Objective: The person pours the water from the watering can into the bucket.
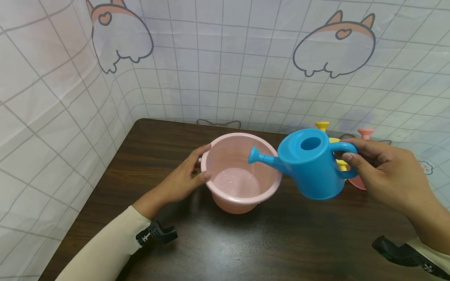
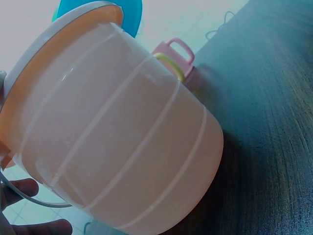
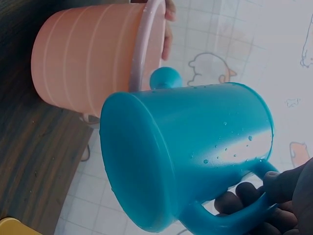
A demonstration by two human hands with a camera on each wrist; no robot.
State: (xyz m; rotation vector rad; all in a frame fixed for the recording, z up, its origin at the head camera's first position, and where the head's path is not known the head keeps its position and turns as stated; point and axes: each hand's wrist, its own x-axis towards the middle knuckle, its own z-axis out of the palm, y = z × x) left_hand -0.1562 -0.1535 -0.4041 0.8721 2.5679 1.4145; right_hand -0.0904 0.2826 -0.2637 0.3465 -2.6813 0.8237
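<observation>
A pink bucket (image 1: 242,201) stands upright on the dark wooden table. At its left side my left hand (image 1: 179,177) grips the rim, thumb and index finger on the edge. Other fingers show beside the thin wire handle (image 2: 39,199) in the left wrist view. My right hand (image 1: 393,171) holds a blue watering can (image 1: 313,171) by its handle, raised and tilted slightly toward the bucket. The can's sprinkler head is over the bucket's opening. Drops of water cling to the can's side in the right wrist view. No stream shows from the spout.
Behind the blue can, partly hidden, are a yellow watering can (image 1: 321,125) and a pink one (image 1: 365,133). A white grid-patterned curtain (image 1: 225,58) hangs behind and left of the table (image 1: 158,132). Small wet specks mark the tabletop in front.
</observation>
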